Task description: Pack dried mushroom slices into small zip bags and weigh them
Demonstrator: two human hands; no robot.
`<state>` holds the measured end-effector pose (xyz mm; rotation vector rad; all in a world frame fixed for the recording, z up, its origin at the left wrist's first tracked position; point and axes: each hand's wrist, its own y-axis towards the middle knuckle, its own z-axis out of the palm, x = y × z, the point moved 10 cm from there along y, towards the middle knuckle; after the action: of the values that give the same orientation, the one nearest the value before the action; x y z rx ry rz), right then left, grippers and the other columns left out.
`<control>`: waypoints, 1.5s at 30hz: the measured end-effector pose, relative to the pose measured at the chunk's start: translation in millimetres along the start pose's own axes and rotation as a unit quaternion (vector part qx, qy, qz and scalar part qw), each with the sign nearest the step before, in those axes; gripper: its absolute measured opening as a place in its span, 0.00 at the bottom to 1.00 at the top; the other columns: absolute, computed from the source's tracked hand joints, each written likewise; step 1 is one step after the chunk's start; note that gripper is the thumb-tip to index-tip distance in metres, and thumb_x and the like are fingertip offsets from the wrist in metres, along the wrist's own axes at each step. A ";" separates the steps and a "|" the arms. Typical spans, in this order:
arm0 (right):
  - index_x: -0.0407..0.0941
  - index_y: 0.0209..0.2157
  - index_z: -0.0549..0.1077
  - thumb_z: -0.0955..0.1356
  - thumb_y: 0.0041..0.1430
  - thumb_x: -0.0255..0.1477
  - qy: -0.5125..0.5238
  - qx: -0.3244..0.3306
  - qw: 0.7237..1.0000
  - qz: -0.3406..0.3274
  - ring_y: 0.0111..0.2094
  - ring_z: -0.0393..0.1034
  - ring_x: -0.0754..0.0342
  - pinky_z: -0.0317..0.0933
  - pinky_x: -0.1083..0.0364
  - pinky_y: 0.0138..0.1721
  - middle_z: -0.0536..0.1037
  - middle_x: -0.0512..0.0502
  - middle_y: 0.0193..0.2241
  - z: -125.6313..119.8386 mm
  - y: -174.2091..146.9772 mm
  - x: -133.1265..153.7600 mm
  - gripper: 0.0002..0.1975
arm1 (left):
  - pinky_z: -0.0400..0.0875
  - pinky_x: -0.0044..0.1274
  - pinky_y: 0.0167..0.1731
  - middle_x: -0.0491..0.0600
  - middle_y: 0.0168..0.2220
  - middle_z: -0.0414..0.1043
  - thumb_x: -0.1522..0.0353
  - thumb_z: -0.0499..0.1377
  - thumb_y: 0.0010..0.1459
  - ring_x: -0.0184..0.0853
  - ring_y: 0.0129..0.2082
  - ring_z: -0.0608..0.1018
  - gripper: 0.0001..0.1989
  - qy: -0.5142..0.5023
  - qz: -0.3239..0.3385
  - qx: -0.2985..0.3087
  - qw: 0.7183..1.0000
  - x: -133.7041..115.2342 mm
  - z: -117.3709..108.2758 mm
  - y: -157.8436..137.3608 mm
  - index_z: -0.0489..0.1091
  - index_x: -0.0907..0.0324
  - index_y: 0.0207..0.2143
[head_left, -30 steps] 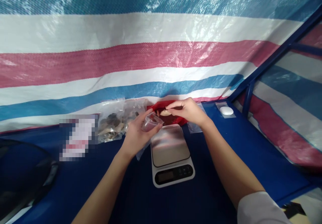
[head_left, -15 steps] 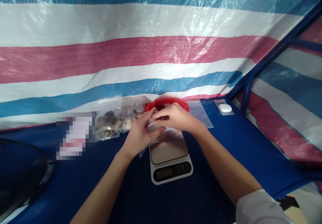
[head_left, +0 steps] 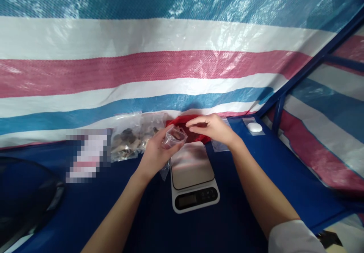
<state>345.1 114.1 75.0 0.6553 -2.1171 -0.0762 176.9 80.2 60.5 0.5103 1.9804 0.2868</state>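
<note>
Nearest me on the blue counter [head_left: 256, 177] sits a small kitchen scale [head_left: 193, 177], its display toward me and its steel plate bare. Just above the far left corner of that plate my left hand [head_left: 155, 152] has its grip closed around a small clear plastic bag [head_left: 172, 138], pinching it near the mouth so that the opening gapes up and to the right while the rest of the bag hangs down beside the scale. My right hand [head_left: 214, 128] is a little farther away and to the right, palm down over the red bowl [head_left: 190, 128] that stands right behind the scale. Its fingers are curled downward into the bowl; I cannot tell whether that grip holds anything, since the fingertips are hidden from me.

So the bag's open mouth lies just to the left of my right hand and slightly nearer to me, the two hands close but not touching, and the bag's length runs from far right down to near left. The right hand is the one nearer the bowl.

Farther left, against the striped tarp wall [head_left: 142, 67], lies a larger clear bag of dark and pale pieces [head_left: 132, 137]. At the far right corner a small white oval object [head_left: 254, 127] rests on a flat clear pouch.
</note>
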 end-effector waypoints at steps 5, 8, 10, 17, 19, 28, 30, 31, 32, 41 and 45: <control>0.49 0.48 0.81 0.67 0.63 0.24 -0.168 0.031 0.984 0.047 0.50 0.77 0.47 0.66 0.49 0.57 0.83 0.47 0.49 4.7 7.7 -35.6 0.15 | 0.79 0.33 0.46 0.51 0.46 0.81 0.60 0.67 0.57 0.43 0.44 0.83 0.24 0.002 0.005 -0.009 1.000 -1.4 -7.6 1.1 0.73 0.55 0.55; 0.48 0.50 0.80 0.66 0.64 0.22 -0.269 0.065 0.959 0.064 0.51 0.76 0.46 0.66 0.49 0.56 0.81 0.45 0.52 19.2 15.7 -45.0 0.17 | 0.79 0.32 0.46 0.50 0.45 0.81 0.60 0.67 0.57 0.42 0.44 0.83 0.25 0.006 0.012 -0.010 1.000 -2.2 -9.2 0.9 0.73 0.55 0.56; 0.48 0.52 0.79 0.64 0.66 0.24 -0.318 0.080 0.941 0.077 0.52 0.76 0.45 0.66 0.50 0.55 0.80 0.43 0.52 26.8 20.4 -48.4 0.17 | 0.79 0.32 0.46 0.50 0.45 0.81 0.60 0.68 0.56 0.42 0.43 0.83 0.25 0.006 0.012 -0.012 1.000 -2.6 -10.4 1.1 0.73 0.55 0.55; 0.48 0.60 0.73 0.63 0.69 0.29 -0.379 0.104 0.912 0.117 0.53 0.74 0.43 0.65 0.48 0.55 0.78 0.40 0.56 40.5 27.7 -61.4 0.21 | 0.78 0.31 0.45 0.50 0.44 0.81 0.61 0.67 0.56 0.41 0.41 0.83 0.23 0.000 0.016 -0.009 1.000 -6.5 -12.0 3.2 0.74 0.57 0.53; 0.49 0.60 0.73 0.63 0.68 0.29 -0.381 0.102 0.911 0.118 0.53 0.74 0.42 0.66 0.48 0.54 0.77 0.41 0.56 42.2 28.7 -64.8 0.21 | 0.78 0.32 0.45 0.49 0.43 0.81 0.61 0.67 0.56 0.41 0.41 0.83 0.22 0.004 0.019 -0.010 1.000 -7.3 -12.4 3.2 0.75 0.56 0.52; 0.48 0.50 0.80 0.65 0.67 0.28 -0.363 0.085 0.923 0.092 0.50 0.75 0.44 0.66 0.50 0.52 0.82 0.43 0.50 41.5 24.7 -64.4 0.16 | 0.77 0.35 0.50 0.52 0.46 0.81 0.59 0.68 0.56 0.45 0.46 0.82 0.25 0.000 -0.011 -0.002 1.000 3.0 -9.6 1.5 0.73 0.57 0.55; 0.48 0.50 0.81 0.65 0.67 0.28 -0.356 0.075 0.927 0.091 0.50 0.76 0.44 0.66 0.50 0.53 0.82 0.43 0.49 39.9 23.3 -64.8 0.15 | 0.77 0.36 0.50 0.53 0.47 0.81 0.59 0.68 0.55 0.45 0.46 0.82 0.26 -0.002 -0.016 -0.002 1.000 4.0 -8.9 1.1 0.73 0.59 0.55; 0.48 0.50 0.81 0.65 0.67 0.28 -0.350 0.072 0.930 0.089 0.50 0.76 0.45 0.66 0.50 0.53 0.82 0.43 0.49 39.4 22.9 -65.3 0.15 | 0.77 0.36 0.50 0.53 0.47 0.80 0.59 0.68 0.55 0.46 0.46 0.82 0.26 -0.003 -0.018 -0.001 1.000 4.1 -8.4 1.0 0.73 0.59 0.55; 0.48 0.49 0.81 0.65 0.67 0.28 -0.342 0.069 0.933 0.084 0.49 0.76 0.45 0.66 0.51 0.53 0.82 0.43 0.49 39.1 22.5 -65.6 0.15 | 0.77 0.35 0.50 0.53 0.47 0.80 0.59 0.68 0.55 0.46 0.46 0.82 0.26 -0.005 -0.020 0.000 1.000 4.0 -7.9 1.0 0.73 0.59 0.55; 0.48 0.42 0.84 0.71 0.63 0.28 -0.168 0.001 0.985 -0.027 0.39 0.79 0.52 0.68 0.54 0.46 0.85 0.48 0.40 15.8 16.7 -27.3 0.09 | 0.77 0.34 0.48 0.51 0.45 0.81 0.59 0.67 0.57 0.44 0.45 0.82 0.22 -0.002 -0.017 0.023 1.000 2.8 -2.5 1.9 0.75 0.56 0.53; 0.48 0.40 0.84 0.72 0.62 0.30 -0.062 -0.031 0.996 -0.064 0.33 0.79 0.55 0.70 0.56 0.39 0.85 0.50 0.37 -3.0 9.8 8.0 0.07 | 0.77 0.36 0.50 0.53 0.49 0.79 0.59 0.68 0.56 0.45 0.48 0.81 0.25 0.011 -0.012 0.021 1.000 6.0 -3.0 0.4 0.73 0.56 0.55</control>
<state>339.5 119.3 85.6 0.7653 -2.1803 -0.2578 172.0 83.4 57.2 0.5118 2.0150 0.2373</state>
